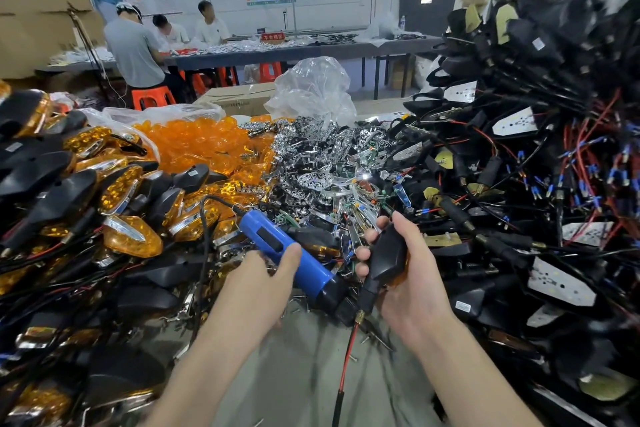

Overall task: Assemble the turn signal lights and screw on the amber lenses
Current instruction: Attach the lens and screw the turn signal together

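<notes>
Blue plastic is showing where the left hand (256,284) is curling its fingers round the electric screwdriver (287,253), whose bit is hard to make out. The right hand (408,284) is gripping a black turn signal (386,258) above the bench's (304,374) near edge (its amber lens mostly hidden underneath). A clear bag (121,118) toward the far left is holding loose amber lenses (201,142).

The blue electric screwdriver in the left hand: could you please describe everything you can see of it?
The blue electric screwdriver looks plastic: a blue barrel with a dark switch panel and a black nose. It lies slanted, nose down-right, near the turn signal light in the right hand. A black cord leaves its upper-left end. The left hand grips its middle, thumb on top.
</notes>
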Motion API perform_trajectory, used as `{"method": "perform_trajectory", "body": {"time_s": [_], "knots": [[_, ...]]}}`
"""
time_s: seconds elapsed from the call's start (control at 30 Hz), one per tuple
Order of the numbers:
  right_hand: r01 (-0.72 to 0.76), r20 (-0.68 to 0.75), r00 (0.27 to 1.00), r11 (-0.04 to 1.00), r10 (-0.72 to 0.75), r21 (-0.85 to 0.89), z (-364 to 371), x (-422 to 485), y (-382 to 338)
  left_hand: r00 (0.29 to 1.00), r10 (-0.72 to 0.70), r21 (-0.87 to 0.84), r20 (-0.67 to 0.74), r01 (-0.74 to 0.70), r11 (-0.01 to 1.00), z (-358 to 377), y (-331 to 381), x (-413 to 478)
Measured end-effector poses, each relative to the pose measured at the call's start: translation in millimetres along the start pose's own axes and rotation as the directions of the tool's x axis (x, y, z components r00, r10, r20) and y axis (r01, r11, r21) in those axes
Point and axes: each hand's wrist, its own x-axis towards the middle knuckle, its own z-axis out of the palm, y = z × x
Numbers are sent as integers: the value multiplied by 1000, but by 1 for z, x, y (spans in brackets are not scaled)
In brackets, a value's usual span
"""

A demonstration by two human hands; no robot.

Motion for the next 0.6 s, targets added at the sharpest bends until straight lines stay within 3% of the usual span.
{"method": "perform_trajectory", "body": {"time_s": [0.1,0.27,0.37,0.5,0.57,0.6], "knots": [[-1,-8,1000,1000,1,14,1,0,0,996,-60,102,-61,66,993,12,7,10],[-8,-24,1000,1000,8,28,5,0,-1,983,-135,124,-121,150,981,31,13,20],[-5,-22,1000,999,6,37,4,1,-1,988,-134,-82,-77,128,988,30,8,25],[17,-11,1000,998,-17,54,4,3,-2,989,-61,-381,-135,5,925,24,4,22],[23,-3,1000,998,-23,53,4,3,-2,984,-70,-604,-163,-44,796,17,10,21],[24,-3,1000,998,-24,52,4,3,-2,984,-85,-736,-156,-58,675,12,14,24]]}}
